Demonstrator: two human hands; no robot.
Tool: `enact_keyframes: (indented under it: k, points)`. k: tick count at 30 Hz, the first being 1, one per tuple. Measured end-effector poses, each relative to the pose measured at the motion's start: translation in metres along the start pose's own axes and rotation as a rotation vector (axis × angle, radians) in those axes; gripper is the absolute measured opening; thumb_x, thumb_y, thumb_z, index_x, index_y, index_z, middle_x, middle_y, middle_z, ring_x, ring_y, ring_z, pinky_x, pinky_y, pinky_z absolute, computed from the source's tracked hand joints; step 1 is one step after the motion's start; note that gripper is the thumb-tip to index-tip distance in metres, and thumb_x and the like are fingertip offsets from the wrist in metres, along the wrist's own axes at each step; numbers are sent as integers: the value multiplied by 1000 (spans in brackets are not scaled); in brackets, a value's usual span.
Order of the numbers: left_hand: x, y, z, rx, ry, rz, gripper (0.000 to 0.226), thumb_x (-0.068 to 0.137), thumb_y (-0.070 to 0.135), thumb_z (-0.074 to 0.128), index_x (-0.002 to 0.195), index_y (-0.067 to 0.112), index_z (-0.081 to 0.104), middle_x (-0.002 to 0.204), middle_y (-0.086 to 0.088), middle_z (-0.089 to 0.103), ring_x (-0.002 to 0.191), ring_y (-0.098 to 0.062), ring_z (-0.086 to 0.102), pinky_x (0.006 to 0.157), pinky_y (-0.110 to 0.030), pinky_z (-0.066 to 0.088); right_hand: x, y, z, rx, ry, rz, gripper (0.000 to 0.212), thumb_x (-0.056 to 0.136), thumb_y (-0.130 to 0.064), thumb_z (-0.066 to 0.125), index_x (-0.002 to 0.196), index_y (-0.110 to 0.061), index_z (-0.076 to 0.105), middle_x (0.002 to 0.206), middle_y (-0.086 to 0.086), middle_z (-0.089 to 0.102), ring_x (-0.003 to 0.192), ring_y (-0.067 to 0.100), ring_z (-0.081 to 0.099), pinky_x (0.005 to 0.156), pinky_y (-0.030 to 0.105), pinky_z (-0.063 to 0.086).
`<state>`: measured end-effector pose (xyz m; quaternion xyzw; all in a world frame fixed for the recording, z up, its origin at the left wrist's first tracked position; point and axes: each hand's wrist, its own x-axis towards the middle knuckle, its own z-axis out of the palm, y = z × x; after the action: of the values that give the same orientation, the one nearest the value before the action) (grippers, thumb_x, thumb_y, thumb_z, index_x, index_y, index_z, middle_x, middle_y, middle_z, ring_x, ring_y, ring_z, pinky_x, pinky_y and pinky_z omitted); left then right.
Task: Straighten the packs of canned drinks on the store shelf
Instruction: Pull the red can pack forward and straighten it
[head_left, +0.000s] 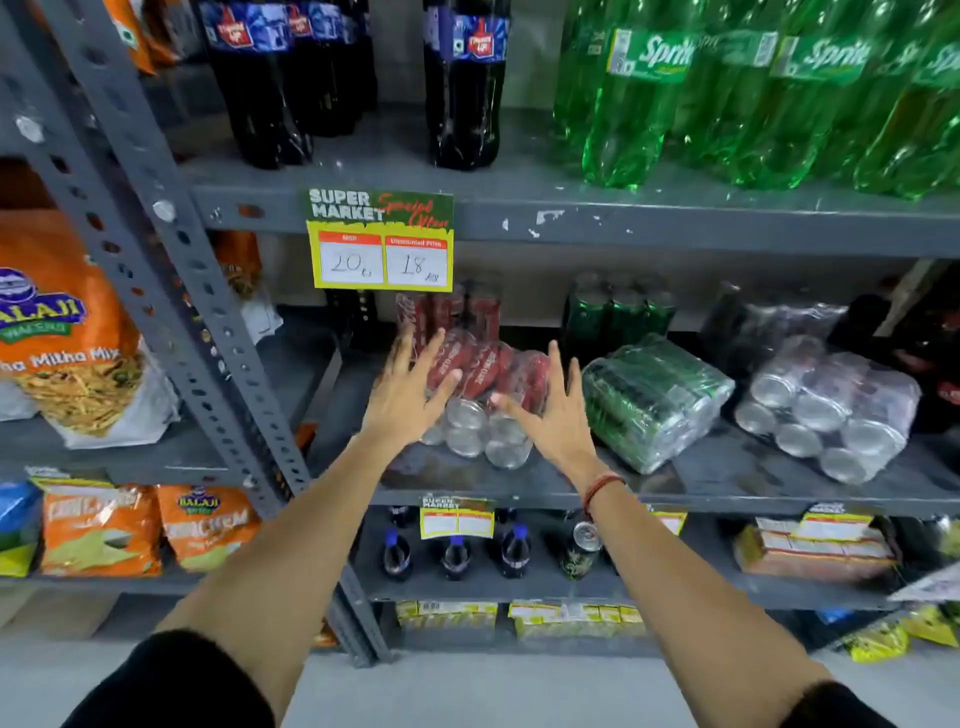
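Red pack (488, 395) lies askew on shelf (727, 488), beside green pack (654, 400). Left hand (410, 395), right hand (550, 410) flank it, fingers spread, gripping nothing. Likely heavy, film slippery; hold both ends.

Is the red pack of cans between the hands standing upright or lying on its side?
On its side. The red pack shows round silver can ends facing the camera, the can bodies running back into the shelf.
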<state>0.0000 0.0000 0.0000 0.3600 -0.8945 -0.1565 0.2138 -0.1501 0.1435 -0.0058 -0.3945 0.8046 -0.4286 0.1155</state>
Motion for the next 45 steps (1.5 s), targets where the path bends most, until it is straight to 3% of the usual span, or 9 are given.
enact_keyframes:
  k: [2,6,14,21,28,34,39,43,45]
  points:
    - [20,-2,3,-74,-196,-76,67,86,66,31,146,42,10,159,-8,3,144,-34,14,110,-57,26,14,0,2,86,-212,94,125,61,-63,75,150,-34,-9,161,9,0,148,29,-6,117,50,9]
    - [55,-9,20,-67,-422,-68,74,81,71,37,145,45,10,159,-9,10,142,-38,18,111,-59,23,43,4,8,201,-389,247,154,33,-66,83,146,-36,-18,159,5,18,144,26,23,117,46,23]
    - [59,-11,37,12,-289,-81,89,63,87,25,143,48,14,153,-13,27,131,-45,37,105,-59,33,67,18,18,135,-457,263,164,23,-62,89,143,-41,-21,155,-3,10,137,23,35,97,40,44]
    - [38,-9,32,43,-158,-77,84,70,83,26,144,46,13,155,-12,24,123,-46,47,97,-56,41,52,16,21,222,-397,194,156,26,-58,90,147,-42,-7,148,-2,36,138,21,36,116,43,28]
    - [-31,-12,44,-96,213,34,80,79,74,34,146,37,14,152,-16,25,114,-39,56,72,-47,55,-3,23,26,37,-202,-162,133,42,-60,85,135,-64,-9,158,-8,8,138,22,34,109,48,35]
    - [-49,-17,63,-110,233,39,83,83,67,38,147,36,-6,154,-24,4,124,-43,46,74,-47,55,-8,44,44,-93,-116,-303,128,58,-45,86,134,-66,-15,160,0,-11,141,28,29,104,44,39]
    - [-59,-17,77,-96,238,57,78,88,58,40,146,38,-8,152,-31,0,125,-48,44,80,-51,55,-11,60,51,-150,-126,-374,120,74,-22,79,134,-65,-15,155,-1,-19,139,12,13,112,43,32]
    - [-67,-19,70,-105,185,92,78,89,55,42,146,40,-9,153,-30,-8,127,-47,43,83,-49,54,-19,63,39,-158,-187,-461,96,83,-44,66,142,-56,-8,159,9,-20,139,30,34,101,45,46]
    - [-73,-15,61,-127,205,98,78,89,56,42,148,35,-4,155,-21,-14,131,-41,40,85,-47,53,-23,60,29,-126,-172,-479,85,83,-60,55,145,-52,-2,159,2,-22,137,23,37,96,37,48]
